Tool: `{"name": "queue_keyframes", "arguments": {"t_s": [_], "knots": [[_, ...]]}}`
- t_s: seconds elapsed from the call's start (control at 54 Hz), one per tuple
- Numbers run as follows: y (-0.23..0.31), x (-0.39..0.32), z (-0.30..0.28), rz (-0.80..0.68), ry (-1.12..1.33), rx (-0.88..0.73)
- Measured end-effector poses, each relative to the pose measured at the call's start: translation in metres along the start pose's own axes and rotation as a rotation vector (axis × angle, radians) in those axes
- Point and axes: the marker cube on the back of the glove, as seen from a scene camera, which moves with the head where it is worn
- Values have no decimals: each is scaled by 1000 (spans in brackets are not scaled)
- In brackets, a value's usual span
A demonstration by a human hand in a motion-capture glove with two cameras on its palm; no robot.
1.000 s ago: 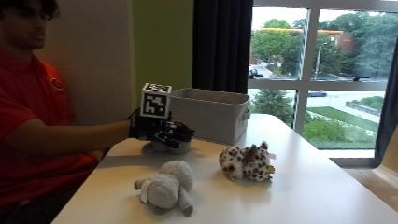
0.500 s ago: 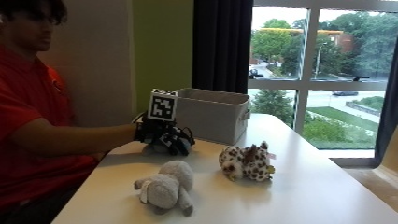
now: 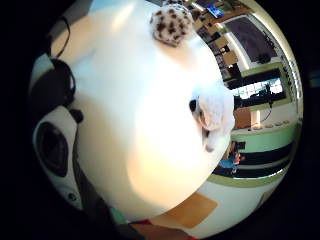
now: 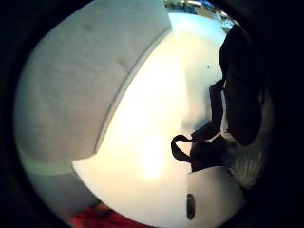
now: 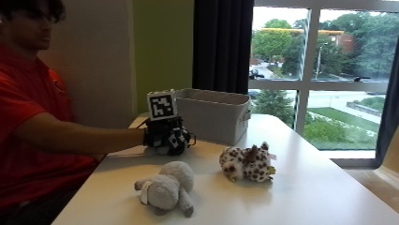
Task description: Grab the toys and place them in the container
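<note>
sitting at the white table [image 5: 312,197], a person in a red shirt reaches the right hand [image 5: 166,137] forward, low over the table top, just in front of the grey container [image 5: 212,115]. the fingers of this hand point downward and look relaxed, a little curved, and nothing is between them; if the fingertips touch the table surface, i cannot tell. the container stands at the far side of the table, near the window, and its top is open. two soft toys lie on the table nearer to me, both outside of the container and apart from the hand. the white lamb toy [image 5: 166,189] lies close to the front edge, almost under the line of the forearm. the spotted toy [image 5: 247,163], white with brown spots, lies beside the lamb toy on the window side, with a gap between them, and a little closer to the container. from the palm, the little finger side sees the spotted toy [image 3: 171,24] and the lamb toy [image 3: 214,114] on the table, well apart from the palm. the thumb side sees the wall of the container [image 4: 80,80] close by, and the bare table [image 4: 156,142] under the hand.
</note>
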Motion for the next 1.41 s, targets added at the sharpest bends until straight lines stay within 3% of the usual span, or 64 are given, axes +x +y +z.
{"name": "queue_keyframes", "arguments": {"t_s": [0.204, 0.315, 0.482, 0.593, 1.112, 1.408], "knots": [[-5, 33, -7, -31, 6, 5], [-14, 22, -35, 22, -154, 17], [-39, 26, -83, 11, -64, 66], [-54, 3, -119, -24, -253, 89], [-118, -119, -198, -182, -154, 140], [-137, -183, -208, -222, -208, 102]]}}
